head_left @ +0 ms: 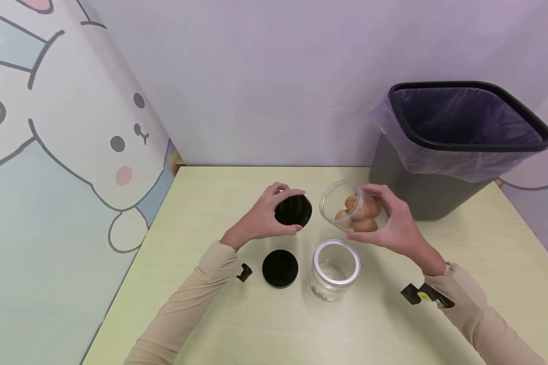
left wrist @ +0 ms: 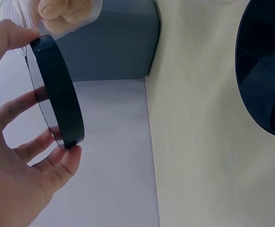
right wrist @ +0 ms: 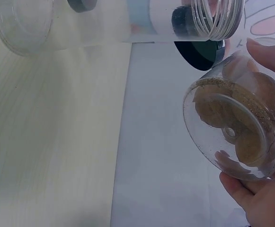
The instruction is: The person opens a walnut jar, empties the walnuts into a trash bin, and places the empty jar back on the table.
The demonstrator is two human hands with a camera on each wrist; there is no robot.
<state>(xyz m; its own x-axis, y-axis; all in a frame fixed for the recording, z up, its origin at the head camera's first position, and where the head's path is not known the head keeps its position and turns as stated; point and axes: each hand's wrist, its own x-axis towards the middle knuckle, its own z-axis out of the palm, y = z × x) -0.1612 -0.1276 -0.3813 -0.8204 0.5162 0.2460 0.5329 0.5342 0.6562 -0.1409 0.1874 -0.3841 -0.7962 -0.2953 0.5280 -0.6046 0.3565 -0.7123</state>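
Note:
My left hand (head_left: pixel 261 219) grips a black round lid (head_left: pixel 293 210) by its edge, raised above the table and tilted on its side. In the left wrist view, the fingers and thumb span the rim of this lid (left wrist: pixel 64 94). Just to the right, my right hand (head_left: pixel 396 223) holds a clear jar (head_left: pixel 325 213) with several walnuts (head_left: pixel 365 225) in it. That jar leans with its uncovered mouth toward the lid; the right wrist view shows its base (right wrist: pixel 191 127) and brown crumbs. Below the hands stands a second clear jar (head_left: pixel 318 290), uncovered, beside another black lid (head_left: pixel 280 268) lying flat.
A grey bin (head_left: pixel 404 187) with a black rim and a purple-tinted liner (head_left: pixel 431 159) stands at the back right of the pale wooden table (head_left: pixel 237 324). Behind is a plain wall (head_left: pixel 255 86); a cartoon-rabbit covering (head_left: pixel 82 126) lines the left side.

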